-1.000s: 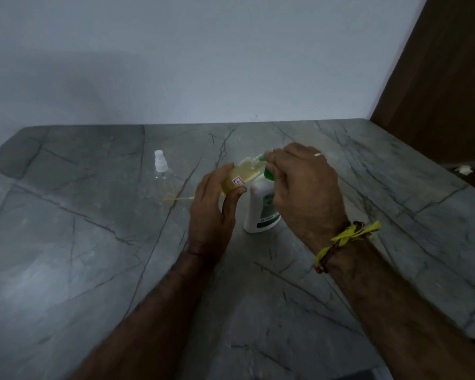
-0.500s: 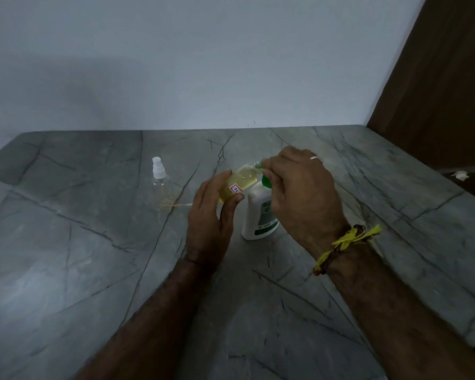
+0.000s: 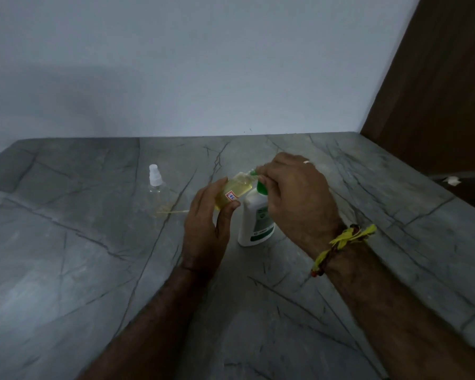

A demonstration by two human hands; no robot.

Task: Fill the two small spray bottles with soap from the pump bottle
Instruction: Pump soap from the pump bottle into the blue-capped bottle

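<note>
- Big grey stone bench (image 3: 66, 270) with dark veins takes up most of the view, plain pale wall behind it and a dark brown wood panel (image 3: 436, 91) on the right.
- Right hand (image 3: 299, 198) sits on top of the white pump bottle (image 3: 255, 223), which stands upright on the bench near the middle. Fingers are curled together over the green pump head, so most of it is hidden. There's a yellow thread band (image 3: 340, 242) on that wrist and a ring on one finger.
- Left hand (image 3: 206, 229) has its fingers clamped round a small spray bottle (image 3: 231, 192), capless, tilted so its open neck meets the green nozzle. It's mostly full of yellowish soap and has a little red-edged sticker.
- Second small spray bottle (image 3: 157, 187) stands well off to the left, clear, white spray cap on. Looks basically empty, hard to tell.
- Just beside it, a thin pale tube (image 3: 173, 212) lies flat on the bench.
</note>
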